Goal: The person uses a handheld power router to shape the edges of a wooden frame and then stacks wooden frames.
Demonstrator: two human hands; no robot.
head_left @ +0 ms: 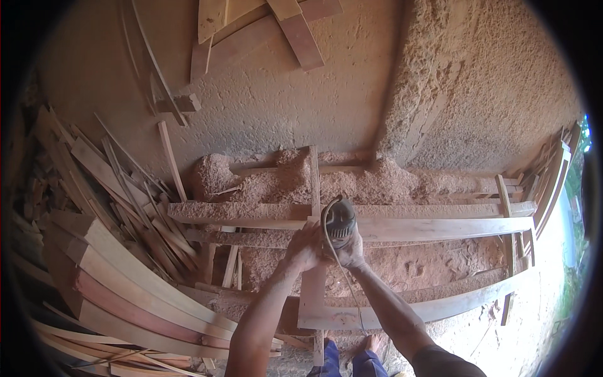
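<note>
A dark, corded power tool (pixel 339 223) is over the pale crossing boards at the centre, its cable trailing down between my arms. My right hand (pixel 348 251) is wrapped round the tool's right side and lower body. Just left of it, my left hand (pixel 301 248) is closed at the tool's side; whether its fingers grip the tool or the board beneath is hidden. A short wide board (pixel 312 289) stands below my hands, and a long pale rail (pixel 433 229) runs rightward from behind the tool.
Pink shavings (pixel 389 182) heap along the rails by the wall (pixel 282 107). Loose strips (pixel 119 176) and stacked curved boards (pixel 144 295) crowd the left. More boards lean at the upper centre (pixel 295 31) and far right (pixel 553 182). My bare feet show at the bottom.
</note>
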